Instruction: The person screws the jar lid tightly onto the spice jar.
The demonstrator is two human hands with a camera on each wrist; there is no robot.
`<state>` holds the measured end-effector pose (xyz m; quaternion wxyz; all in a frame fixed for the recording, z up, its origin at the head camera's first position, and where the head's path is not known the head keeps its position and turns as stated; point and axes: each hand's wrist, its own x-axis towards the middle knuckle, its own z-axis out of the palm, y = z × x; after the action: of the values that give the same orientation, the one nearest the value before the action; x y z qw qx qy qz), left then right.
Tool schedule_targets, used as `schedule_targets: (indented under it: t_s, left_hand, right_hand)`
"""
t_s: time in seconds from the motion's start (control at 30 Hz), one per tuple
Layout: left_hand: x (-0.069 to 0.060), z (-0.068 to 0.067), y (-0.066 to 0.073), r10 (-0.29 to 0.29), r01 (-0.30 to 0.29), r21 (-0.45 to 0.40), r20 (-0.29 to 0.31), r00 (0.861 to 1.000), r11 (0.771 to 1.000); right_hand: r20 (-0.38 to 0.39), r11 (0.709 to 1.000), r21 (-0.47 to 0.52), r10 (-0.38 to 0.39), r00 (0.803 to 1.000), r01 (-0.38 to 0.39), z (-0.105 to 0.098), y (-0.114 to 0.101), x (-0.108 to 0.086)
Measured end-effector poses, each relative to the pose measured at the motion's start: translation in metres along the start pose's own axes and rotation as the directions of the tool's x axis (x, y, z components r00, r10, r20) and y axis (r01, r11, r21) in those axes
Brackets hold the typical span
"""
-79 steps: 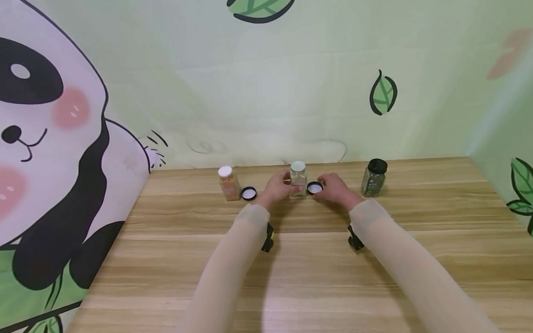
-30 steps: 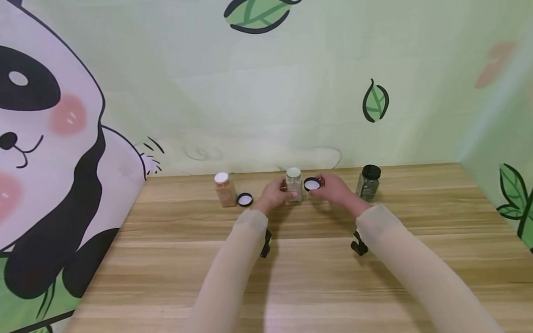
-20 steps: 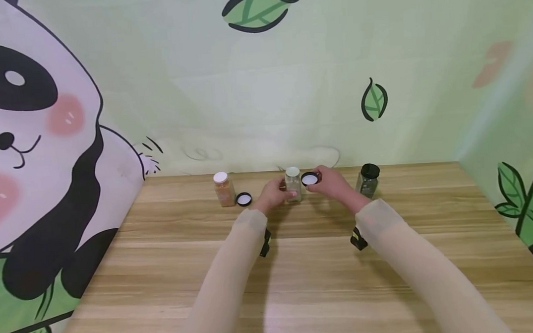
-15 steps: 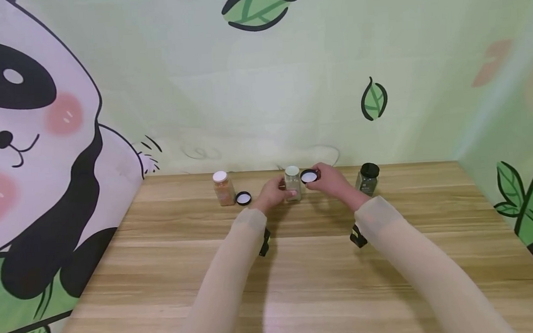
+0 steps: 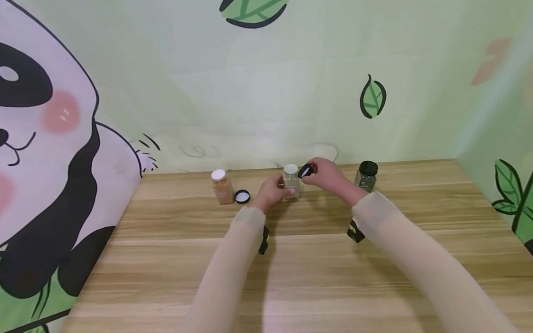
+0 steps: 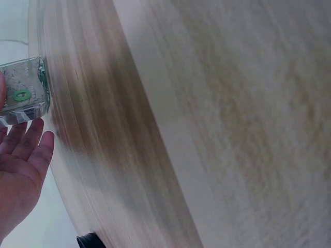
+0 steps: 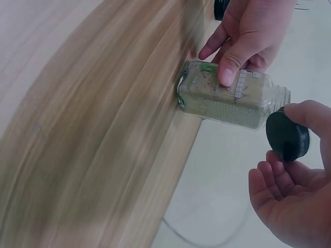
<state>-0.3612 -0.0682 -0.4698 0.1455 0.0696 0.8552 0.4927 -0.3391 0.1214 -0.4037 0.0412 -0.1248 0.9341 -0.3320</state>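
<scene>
A clear glass spice jar (image 5: 291,178) with pale contents stands upright on the table, its threaded mouth uncovered in the right wrist view. My left hand (image 5: 271,192) grips it from the left, thumb (image 7: 230,70) across the label. Beside the jar's mouth, my right hand (image 5: 327,175) pinches a black screw lid (image 7: 287,135) by its edge, tilted. In the left wrist view only the lower part of the glass jar (image 6: 24,88) shows, with the fingers of my left hand (image 6: 23,170) under it.
To the left stands a jar of orange contents (image 5: 222,187) with a white top, next to a black lid (image 5: 242,196) lying inner side up. A dark jar with a black lid (image 5: 367,175) stands right, partly behind the right forearm. A printed backdrop (image 5: 263,87) rises behind the table.
My right hand has lifted the black lid off the table, raised it beside the jar's mouth and tipped it from inner side up toward its edge. The left hand keeps its grip on the jar.
</scene>
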Motion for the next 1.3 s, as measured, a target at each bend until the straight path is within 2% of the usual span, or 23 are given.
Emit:
schedule_targets:
  t_s: [0.37, 0.67, 0.93, 1.17, 1.3]
  left_hand:
    - [-0.001, -0.001, -0.004, -0.007, 0.007, -0.015, 0.008, 1.000, 1.000]
    - [-0.002, -0.001, -0.002, 0.001, -0.001, -0.020, -0.002, 1.000, 1.000]
    - [-0.005, 0.001, 0.001, 0.012, -0.012, -0.006, -0.010, 1.000, 1.000]
    - [-0.005, -0.001, 0.004, 0.002, -0.002, -0.012, -0.011, 1.000, 1.000]
    - [-0.002, -0.001, 0.001, -0.002, 0.002, -0.017, -0.005, 1.000, 1.000]
  right_hand:
    - [-0.003, 0.979, 0.195, 0.064, 0.998, -0.062, 0.009, -0.001, 0.007]
    - [-0.041, 0.967, 0.253, 0.040, 0.998, -0.029, 0.015, -0.005, 0.010]
    - [-0.073, 0.971, 0.238, 0.041, 0.996, -0.023, 0.024, -0.005, 0.016]
    - [-0.083, 0.982, 0.190, 0.013, 0.996, 0.003, 0.026, -0.006, 0.023]
    - [-0.086, 0.984, 0.174, -0.020, 0.996, 0.035, 0.027, -0.006, 0.024]
